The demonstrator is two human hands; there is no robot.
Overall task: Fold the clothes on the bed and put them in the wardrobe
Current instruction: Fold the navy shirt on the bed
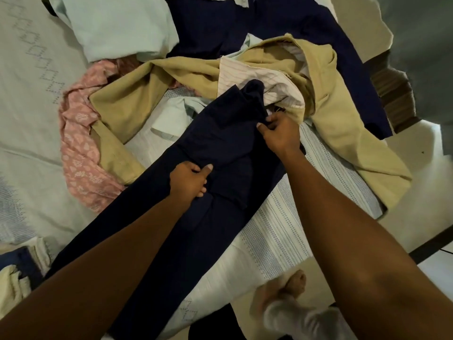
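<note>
navy trousers (220,148) are the piece in hand. They lie diagonally across the bed (27,99), from the heap at the top down toward the person. I call them trousers from the long narrow shape; the legs aren't clearly visible.

left grip (188,181): fingers curled into the navy cloth about mid-length, thumb on top, bunching a fold.
right grip (279,132): pinching the upper edge near what looks like a small label. It sits just beside the striped lining (245,72) of the tan garment (343,133).
Both are clenched on the same piece.

Why held like this, my read:
- two holds apart along the length let the cloth be pulled taut and dragged clear of the heap
- the upper end touches the tan garment, so it needs separating before any fold
- a hold at the top edge gives a straight reference for lining up the seams

Around it:
- pink floral cloth (81,153) sits left of the tan garment, partly under it
- pale green shirt (122,28) at top left
- second navy cloth (220,30) at the top, running under the tan one
- dotted white cloth (282,217) under the trousers on the right
- cream cloth (12,285) in the lower left corner; can't tell if it's folded
- a bare foot (294,283), blurred, below the bed edge

Progress: looks early. Most of the clothes are an unfolded heap, and the wardrobe isn't in view.

Risk: pulling the trousers free could drag the tan garment and its lining along with them.
</note>
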